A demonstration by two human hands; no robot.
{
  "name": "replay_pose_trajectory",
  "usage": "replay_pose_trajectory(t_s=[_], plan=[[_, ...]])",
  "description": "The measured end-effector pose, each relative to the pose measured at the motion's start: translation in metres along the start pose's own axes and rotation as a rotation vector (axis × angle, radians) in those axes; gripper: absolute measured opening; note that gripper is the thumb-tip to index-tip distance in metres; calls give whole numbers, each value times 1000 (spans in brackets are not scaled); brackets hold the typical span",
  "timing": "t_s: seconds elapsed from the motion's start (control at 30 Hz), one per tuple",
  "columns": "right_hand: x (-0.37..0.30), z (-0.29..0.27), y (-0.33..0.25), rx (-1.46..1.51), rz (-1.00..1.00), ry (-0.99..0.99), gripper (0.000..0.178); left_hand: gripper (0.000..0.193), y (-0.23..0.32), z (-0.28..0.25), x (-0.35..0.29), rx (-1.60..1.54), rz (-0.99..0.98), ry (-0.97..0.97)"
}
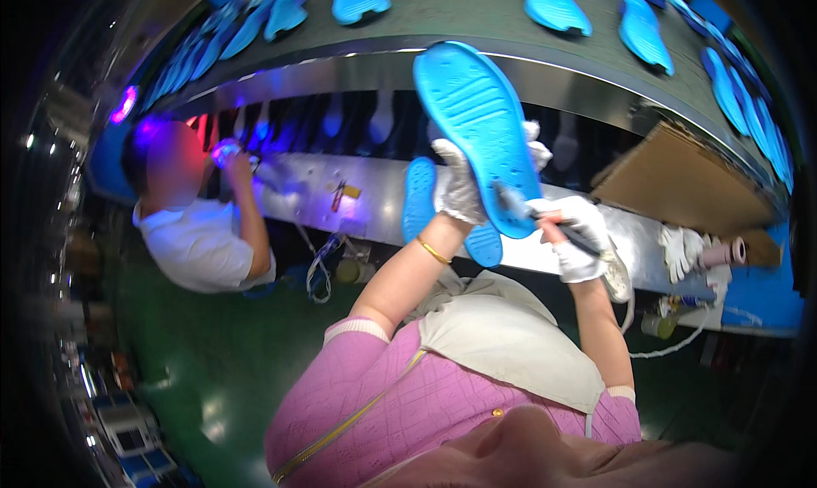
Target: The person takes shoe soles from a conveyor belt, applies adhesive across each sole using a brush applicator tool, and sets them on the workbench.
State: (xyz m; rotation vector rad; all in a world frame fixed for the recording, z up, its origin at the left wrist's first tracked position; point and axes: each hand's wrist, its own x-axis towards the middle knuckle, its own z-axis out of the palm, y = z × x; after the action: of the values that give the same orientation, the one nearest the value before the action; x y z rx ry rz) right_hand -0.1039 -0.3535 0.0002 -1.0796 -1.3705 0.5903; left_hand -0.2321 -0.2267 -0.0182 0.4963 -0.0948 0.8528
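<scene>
My left hand [460, 186], in a whitish glove, is closed on the edges of a bright blue shoe sole [477, 105]. The sole is raised above the metal bench, its ribbed and dotted face showing; glove fingertips appear at its right edge. My right hand [579, 233], gloved with some bare fingertips, grips a brush [557, 222] with a dark handle. The brush's blurred head lies over the sole's lower end. Below, more blue sole [419, 199] shows on the bench on both sides of my left wrist; whether that is one piece or two I cannot tell.
Several blue soles lie on the dark green conveyor belt [459, 11] beyond the metal bench [374, 190]. A cardboard sheet [689, 177] leans at right, near white gloves [678, 251] and a pinkish roll [723, 254]. A co-worker [204, 233] works at left under purple light.
</scene>
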Motion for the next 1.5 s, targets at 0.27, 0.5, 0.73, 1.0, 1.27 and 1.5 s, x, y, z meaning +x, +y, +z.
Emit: replay_pose_trajectory(t_s=[0.27,0.5,0.73,1.0,1.27,1.5], plan=[[-5,-6,-17,492,311,70,11,124,-2,-3,17,-264,56,-297],[1,-21,-14,144,525,-165,15,125,18,-7,19,339,-83,-306],[5,-33,-15,138,140,-147,16,109,20,16,31,491,-301,-312],[7,-40,-23,36,362,-383,11,79,20,-2,49,760,-515,-110],[6,-36,-24,-133,215,-379,13,57,17,11,53,864,-651,78],[14,-47,-16,-185,92,-316,13,56,26,19,50,912,-679,65]])
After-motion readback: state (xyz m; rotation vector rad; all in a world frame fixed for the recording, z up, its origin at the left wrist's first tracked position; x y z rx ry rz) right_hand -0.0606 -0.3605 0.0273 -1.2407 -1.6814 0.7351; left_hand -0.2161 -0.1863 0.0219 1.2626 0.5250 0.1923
